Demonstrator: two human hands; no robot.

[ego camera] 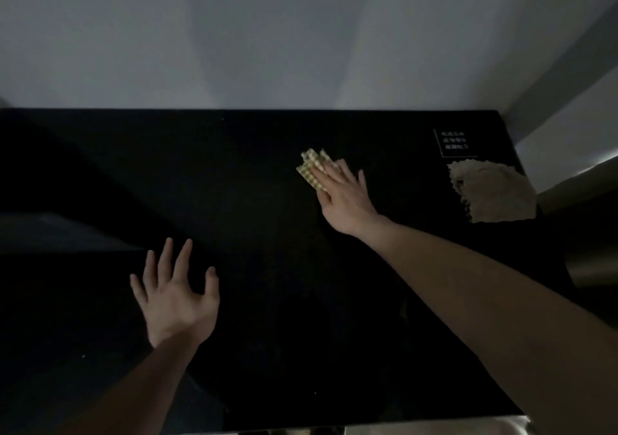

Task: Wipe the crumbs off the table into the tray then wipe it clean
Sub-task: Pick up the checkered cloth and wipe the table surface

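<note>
A person's left hand (174, 296) hovers or rests, fingers spread and straight, holding nothing, over the near left part of a black table (254, 351) in dim light. Farther out, the right hand (344, 197) reaches across the tabletop and presses flat, fingers extended, on a folded yellow-green checked cloth (312, 169) lying right of centre on the table. Well to the right, near the table's far right corner, sits a crumpled pale cloth (495, 192), just in front of a small label with white print (454, 143). No tray can be made out in the dark surface, and a plain grey wall (267, 33) rises behind the table
</note>
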